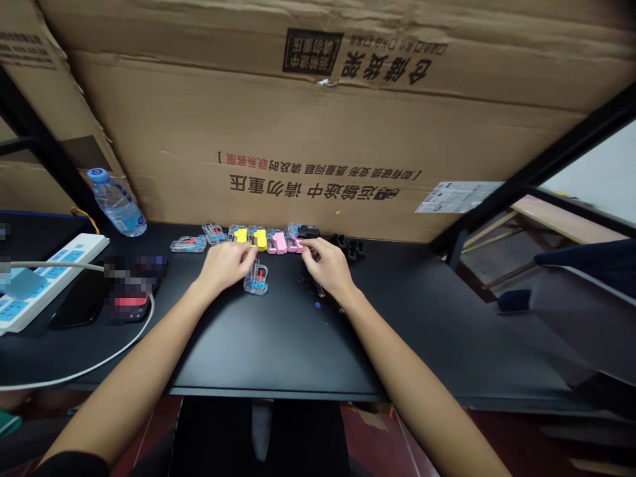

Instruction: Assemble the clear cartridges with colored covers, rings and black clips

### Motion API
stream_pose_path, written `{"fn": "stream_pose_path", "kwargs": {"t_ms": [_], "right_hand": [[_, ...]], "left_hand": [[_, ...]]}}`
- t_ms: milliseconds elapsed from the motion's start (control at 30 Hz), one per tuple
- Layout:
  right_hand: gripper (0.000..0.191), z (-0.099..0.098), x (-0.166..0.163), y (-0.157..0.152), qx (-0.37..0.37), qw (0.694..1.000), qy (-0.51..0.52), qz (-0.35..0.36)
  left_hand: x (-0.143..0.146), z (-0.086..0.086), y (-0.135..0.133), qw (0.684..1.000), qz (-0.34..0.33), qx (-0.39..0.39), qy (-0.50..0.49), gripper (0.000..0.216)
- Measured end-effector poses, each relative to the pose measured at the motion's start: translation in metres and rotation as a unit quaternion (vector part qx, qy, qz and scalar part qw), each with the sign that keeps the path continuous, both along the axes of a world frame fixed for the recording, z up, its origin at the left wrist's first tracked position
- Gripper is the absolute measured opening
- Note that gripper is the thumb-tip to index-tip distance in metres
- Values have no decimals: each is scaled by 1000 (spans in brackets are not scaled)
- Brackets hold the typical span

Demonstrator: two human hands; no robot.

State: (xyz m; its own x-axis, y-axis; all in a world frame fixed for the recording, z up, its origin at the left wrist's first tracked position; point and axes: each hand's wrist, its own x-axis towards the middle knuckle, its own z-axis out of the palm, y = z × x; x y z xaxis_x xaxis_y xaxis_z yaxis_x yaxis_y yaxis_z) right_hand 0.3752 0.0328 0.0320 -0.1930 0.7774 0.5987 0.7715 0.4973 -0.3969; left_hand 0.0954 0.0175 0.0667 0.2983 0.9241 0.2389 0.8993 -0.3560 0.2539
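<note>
A row of small toy pistols stretches along the back of the black table, among them a yellow toy pistol (260,239) and a pink toy pistol (278,242). My left hand (224,266) is closed, its fingertips in front of the yellow ones and above a clear toy pistol (256,279) with blue and red parts. My right hand (328,266) has curled fingers beside the second pink toy pistol (295,245). Whatever either hand's fingers hold is hidden. More clear toy pistols (189,244) lie left of the row.
Black pieces (354,247) and a blue dot (318,305) lie around my right hand. At left are a water bottle (118,204), a white power strip (54,278), phones (79,301) and a white cable (114,354). Cardboard (298,126) walls the back.
</note>
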Motion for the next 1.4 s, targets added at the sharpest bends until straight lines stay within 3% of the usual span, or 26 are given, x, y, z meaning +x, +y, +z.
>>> {"fn": "stream_pose_path", "kwargs": {"t_ms": [100, 300, 433, 900, 1167, 1300, 1400], "right_hand": [[29, 0, 1, 1, -9, 1000, 6, -2], [29, -1, 1, 0, -13, 1000, 14, -5], [28, -1, 2, 1, -14, 1000, 15, -5], [27, -3, 2, 2, -19, 1000, 24, 5], [29, -3, 1, 1, -3, 999, 44, 21], [29, -1, 1, 1, 4, 999, 50, 21], [28, 3, 6, 2, 15, 998, 59, 6]], "left_hand": [[-20, -1, 12, 995, 85, 55, 18, 41], [-43, -16, 18, 981, 176, -31, 77, 50], [-39, -12, 14, 973, 206, -56, 86, 49], [-28, 14, 2, 976, 184, -64, 94, 38], [-12, 19, -9, 980, 162, -64, 94, 37], [-13, 17, -6, 988, 134, -48, 59, 34], [-16, 19, -1, 996, 78, -3, 35, 33]]}}
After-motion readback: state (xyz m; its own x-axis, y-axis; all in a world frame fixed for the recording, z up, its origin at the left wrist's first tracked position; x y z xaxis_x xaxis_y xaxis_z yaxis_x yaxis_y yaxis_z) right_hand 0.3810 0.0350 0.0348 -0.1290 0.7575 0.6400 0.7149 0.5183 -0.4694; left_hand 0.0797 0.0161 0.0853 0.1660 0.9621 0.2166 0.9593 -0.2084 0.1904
